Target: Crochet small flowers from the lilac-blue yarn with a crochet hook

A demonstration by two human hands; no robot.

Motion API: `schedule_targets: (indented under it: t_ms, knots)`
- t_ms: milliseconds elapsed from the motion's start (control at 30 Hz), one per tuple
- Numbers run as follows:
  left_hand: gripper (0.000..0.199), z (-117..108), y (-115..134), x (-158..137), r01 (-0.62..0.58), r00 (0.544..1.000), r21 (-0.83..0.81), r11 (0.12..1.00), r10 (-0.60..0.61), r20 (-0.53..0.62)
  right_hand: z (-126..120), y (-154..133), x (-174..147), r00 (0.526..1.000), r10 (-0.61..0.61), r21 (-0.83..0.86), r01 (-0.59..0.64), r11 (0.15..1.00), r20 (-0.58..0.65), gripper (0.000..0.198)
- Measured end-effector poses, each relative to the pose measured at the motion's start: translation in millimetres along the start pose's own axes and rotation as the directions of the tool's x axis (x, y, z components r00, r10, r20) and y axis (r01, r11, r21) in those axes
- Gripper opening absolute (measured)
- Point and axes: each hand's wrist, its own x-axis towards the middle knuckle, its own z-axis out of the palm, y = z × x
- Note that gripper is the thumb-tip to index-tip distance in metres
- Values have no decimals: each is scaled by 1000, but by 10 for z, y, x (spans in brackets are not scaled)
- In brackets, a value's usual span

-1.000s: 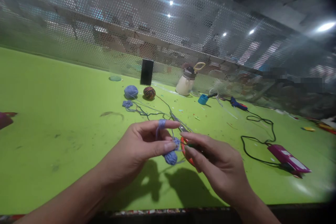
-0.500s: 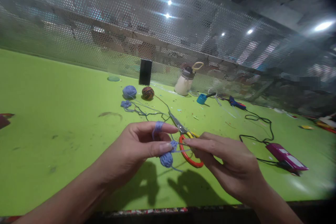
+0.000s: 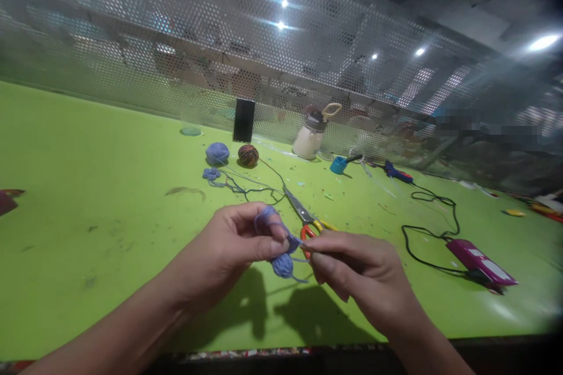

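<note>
My left hand (image 3: pixel 248 237) is closed, thumb and fingers pinching a small purple crochet piece (image 3: pixel 282 265) with a rounded petal hanging below the thumb. Purple yarn (image 3: pixel 265 218) loops around my left index finger. My right hand (image 3: pixel 352 263) is closed in a pinch at the right of the piece, on what looks like a thin crochet hook (image 3: pixel 304 244), mostly hidden by the fingers. A loose yarn tail sticks out beneath. Behind my right fingertips lie scissors (image 3: pixel 300 207) with red and yellow handles, partly covered by that hand.
On the green table (image 3: pixel 109 187) sit a purple yarn ball (image 3: pixel 217 153), a dark multicoloured yarn ball (image 3: pixel 248 155) and a small purple crochet flower (image 3: pixel 211 174). Farther back stand a phone (image 3: pixel 243 120) and a bottle (image 3: pixel 308 137). A glue gun (image 3: pixel 398 173) and magenta box (image 3: pixel 479 261) lie right.
My left index finger has curled down toward the piece. My right hand has turned and shifted slightly left and down, its fingertips now closer to the crochet piece and covering more of the scissors' handles.
</note>
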Motion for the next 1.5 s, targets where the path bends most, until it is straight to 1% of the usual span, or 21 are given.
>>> schedule_targets:
  t_ms: [100,233,300,400,500,633,700,900,1033,1100,1133,1167,1200,1267,1300,1333,1367,1400,1433,1467,1500]
  knots:
    - [23,-15,-12,10,18,1000,18,1000,-18,-12,71,81,-13,979,206,273,-200,941,9,14]
    - [54,-32,1,10,-32,999,125,992,33,-6,126,69,-12,950,308,409,-302,861,54,15]
    - [57,-31,14,5,-52,998,192,980,55,-11,127,25,-1,943,325,406,-323,855,66,21]
    - [61,-21,27,-3,-65,997,304,950,71,-8,102,-45,38,945,320,289,-328,900,75,32]
    - [62,-17,16,-9,-107,993,430,897,118,1,79,-89,99,945,317,164,-327,931,86,30]
    - [59,-30,-22,-19,-180,980,560,808,199,28,83,-82,166,931,357,168,-365,916,77,30]
    - [59,-38,-30,-18,-179,981,554,813,194,33,90,-61,180,928,367,197,-373,907,68,30]
    - [71,-48,4,22,-90,995,400,912,96,3,69,-43,180,921,383,258,-387,885,70,28]
    - [73,-53,-7,34,-100,994,450,888,106,11,33,-75,191,904,418,235,-426,873,87,31]
    - [69,-61,-48,31,-173,981,593,786,189,35,39,-68,213,899,431,224,-438,871,82,31]
    - [66,-67,-80,28,-239,961,690,683,266,69,55,-53,226,896,438,237,-441,866,70,31]
    - [62,-74,-118,25,-315,926,782,538,356,128,82,-32,238,895,444,265,-441,857,54,30]
    - [57,-81,-160,21,-385,873,849,360,439,210,119,-6,247,891,452,315,-439,841,35,29]
    - [52,-90,-240,15,-467,748,884,12,539,387,216,49,250,888,459,450,-413,791,9,25]
    - [50,-89,-268,13,-476,696,874,-101,564,444,271,71,243,888,459,529,-388,754,-3,24]
    - [49,-83,-282,11,-478,665,867,-143,586,463,323,87,231,887,460,604,-351,715,-30,23]
    - [48,-73,-279,10,-473,666,875,-104,608,433,370,97,214,887,458,662,-308,683,-59,23]
    - [47,-61,-261,11,-461,701,887,21,622,350,409,101,195,888,451,696,-268,666,-88,23]
    - [47,-48,-230,14,-428,767,877,219,602,224,437,101,176,890,443,713,-238,660,-113,23]
    - [48,-37,-188,20,-348,851,819,456,520,73,454,100,157,893,430,714,-216,666,-131,23]
    - [49,-31,-143,30,-236,922,696,678,382,-59,460,101,140,899,414,703,-203,682,-143,22]
